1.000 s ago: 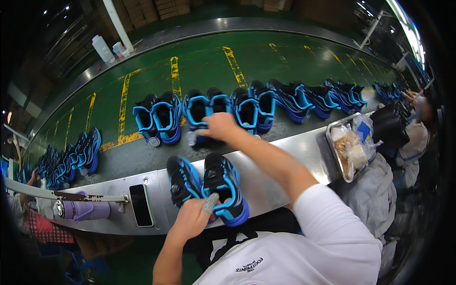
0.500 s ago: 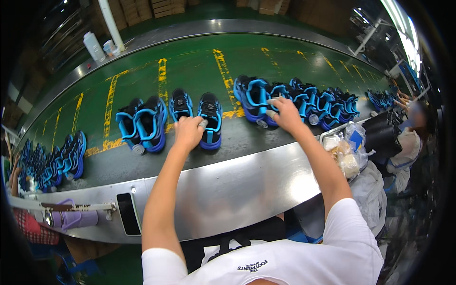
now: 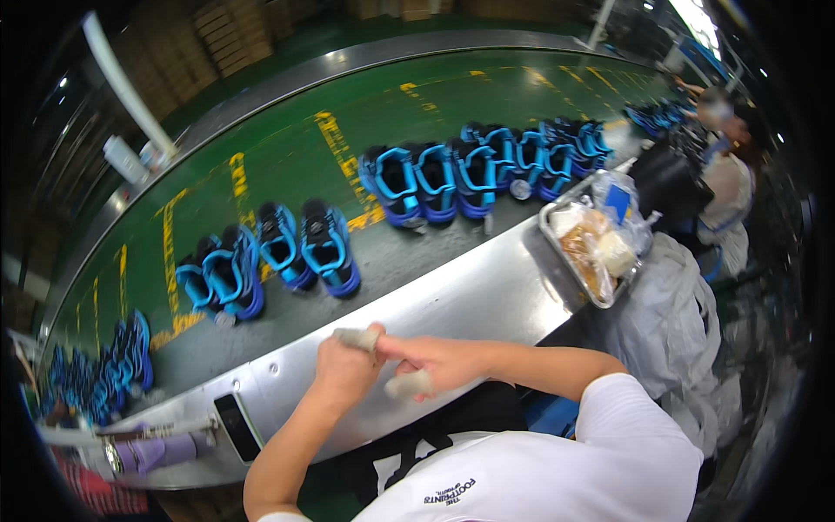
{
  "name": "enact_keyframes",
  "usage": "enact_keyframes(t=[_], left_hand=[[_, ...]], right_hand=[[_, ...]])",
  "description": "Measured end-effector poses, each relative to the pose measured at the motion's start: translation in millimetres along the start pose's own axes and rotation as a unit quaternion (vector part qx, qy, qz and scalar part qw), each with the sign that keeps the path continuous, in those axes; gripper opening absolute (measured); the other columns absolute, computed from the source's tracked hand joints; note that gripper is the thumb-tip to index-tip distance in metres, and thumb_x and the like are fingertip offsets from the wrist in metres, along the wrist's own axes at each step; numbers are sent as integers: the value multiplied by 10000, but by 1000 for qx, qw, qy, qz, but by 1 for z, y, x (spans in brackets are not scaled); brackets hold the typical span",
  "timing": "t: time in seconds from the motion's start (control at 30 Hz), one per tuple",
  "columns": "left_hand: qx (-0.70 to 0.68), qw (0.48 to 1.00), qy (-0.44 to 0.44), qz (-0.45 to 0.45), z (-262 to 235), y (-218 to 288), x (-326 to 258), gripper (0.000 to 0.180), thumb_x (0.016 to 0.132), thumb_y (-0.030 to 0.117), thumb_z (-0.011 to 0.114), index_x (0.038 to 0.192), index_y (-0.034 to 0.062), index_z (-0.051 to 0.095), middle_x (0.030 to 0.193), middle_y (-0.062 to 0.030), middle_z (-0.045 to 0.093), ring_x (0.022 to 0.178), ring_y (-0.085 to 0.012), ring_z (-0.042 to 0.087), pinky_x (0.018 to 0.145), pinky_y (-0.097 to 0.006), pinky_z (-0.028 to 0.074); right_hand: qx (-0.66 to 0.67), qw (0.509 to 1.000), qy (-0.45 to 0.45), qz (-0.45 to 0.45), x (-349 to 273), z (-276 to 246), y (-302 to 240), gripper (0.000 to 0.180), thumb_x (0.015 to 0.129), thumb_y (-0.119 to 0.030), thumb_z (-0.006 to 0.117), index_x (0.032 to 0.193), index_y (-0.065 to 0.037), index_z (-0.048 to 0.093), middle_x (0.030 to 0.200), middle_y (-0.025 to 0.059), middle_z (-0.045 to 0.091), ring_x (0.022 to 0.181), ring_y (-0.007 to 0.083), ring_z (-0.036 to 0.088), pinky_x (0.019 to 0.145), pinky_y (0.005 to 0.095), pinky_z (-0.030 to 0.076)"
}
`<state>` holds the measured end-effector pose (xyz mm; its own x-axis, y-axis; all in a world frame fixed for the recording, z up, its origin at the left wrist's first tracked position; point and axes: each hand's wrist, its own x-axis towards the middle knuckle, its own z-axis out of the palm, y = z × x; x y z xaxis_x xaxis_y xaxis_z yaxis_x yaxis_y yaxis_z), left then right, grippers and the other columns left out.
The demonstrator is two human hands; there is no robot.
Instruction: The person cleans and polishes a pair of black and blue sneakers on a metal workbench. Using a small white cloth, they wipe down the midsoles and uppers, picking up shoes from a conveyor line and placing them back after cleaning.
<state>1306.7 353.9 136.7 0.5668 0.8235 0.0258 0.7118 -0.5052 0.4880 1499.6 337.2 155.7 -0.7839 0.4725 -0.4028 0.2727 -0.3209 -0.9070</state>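
My left hand point(image 3: 346, 372) and my right hand point(image 3: 444, 361) meet over the metal ledge, clear of the shoes. The left one is closed, its fingers curled; what they hold is hidden. A pale finger cot point(image 3: 355, 338) shows where the hands touch. My right hand reaches across with its fingers apart, one touching the left hand; another pale finger cot point(image 3: 409, 384) covers a lower fingertip. Ahead, black and blue sneakers stand on the green belt: a middle pair point(image 3: 323, 248), a left pair point(image 3: 231, 277) and a larger group point(image 3: 477, 174) at right.
The metal ledge point(image 3: 487, 296) runs along the belt point(image 3: 296, 165). On it lie a phone point(image 3: 237, 426) and a purple bottle point(image 3: 161, 453). At right sit a tray point(image 3: 600, 300) of bagged items and white plastic bags point(image 3: 665, 322). More sneakers point(image 3: 100, 370) stand far left; a person point(image 3: 726, 178) sits far right.
Both hands have left the sneakers, drawn back toward me and come together over the ledge. The view has turned, so the tray appears more fully.
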Motion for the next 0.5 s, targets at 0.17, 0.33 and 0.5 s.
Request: enact_keyframes(t=[0.17, 0.33, 0.5], left_hand=[[93, 978, 186, 31, -94, -194, -195, 138, 705, 94, 675, 801, 118, 579, 664, -77, 598, 661, -313, 621, 570, -421, 478], [-117, 975, 184, 40, -169, -389, -399, 191, 696, 24, 664, 876, 84, 640, 839, -104, 648, 818, -331, 627, 717, -418, 507], [50, 901, 410, -133, -291, -665, -497, 387, 746, 19, 663, 1123, 1, 578, 1124, -201, 603, 1070, -391, 556, 935, -452, 443]], right_hand=[[352, 924, -30, -148, 229, 214, -44, 704, 989, -400, 496, 1532, -101, 163, 1448, 88, 238, 1011, 198, 615, 628, 284, 531], [39, 996, 59, -60, 458, 359, -128, 523, 946, -320, 581, 1423, -147, 453, 1073, 62, 584, 915, 178, 647, 669, 327, 527], [-376, 844, 213, -318, 714, 442, -223, 338, 850, -207, 665, 1169, -104, 622, 883, 141, 611, 841, 336, 600, 736, 418, 483]])
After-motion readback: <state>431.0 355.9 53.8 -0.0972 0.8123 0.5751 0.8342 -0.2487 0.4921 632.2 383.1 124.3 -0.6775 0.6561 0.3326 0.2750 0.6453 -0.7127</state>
